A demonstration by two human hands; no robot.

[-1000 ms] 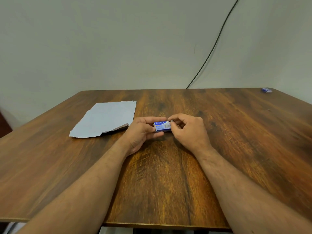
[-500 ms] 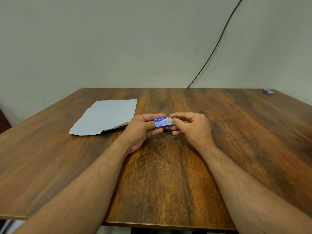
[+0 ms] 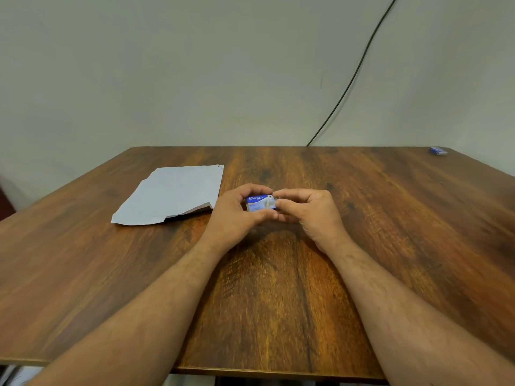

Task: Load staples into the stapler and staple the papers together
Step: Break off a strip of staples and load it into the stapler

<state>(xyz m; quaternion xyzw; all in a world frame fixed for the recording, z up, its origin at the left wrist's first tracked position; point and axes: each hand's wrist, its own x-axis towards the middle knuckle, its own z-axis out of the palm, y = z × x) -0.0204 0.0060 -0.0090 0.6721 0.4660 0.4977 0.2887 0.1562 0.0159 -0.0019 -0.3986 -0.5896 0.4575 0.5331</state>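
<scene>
A small blue staple box (image 3: 260, 202) is held just above the middle of the wooden table (image 3: 390, 218). My left hand (image 3: 237, 215) grips its left end with fingers and thumb curled round it. My right hand (image 3: 305, 210) pinches the box's right end with thumb and fingertips. A sheet of pale papers (image 3: 172, 195) lies flat on the table to the left of my hands, its near edge torn and curled. The stapler cannot be made out; my hands may hide it.
A small blue object (image 3: 439, 150) lies at the far right corner of the table. A black cable (image 3: 351, 79) runs down the wall behind the table. The table's near edge crosses under my forearms.
Both hands have lifted the staple box slightly off the table and tilted its printed face toward me. My right fingers have shifted onto its right end.
</scene>
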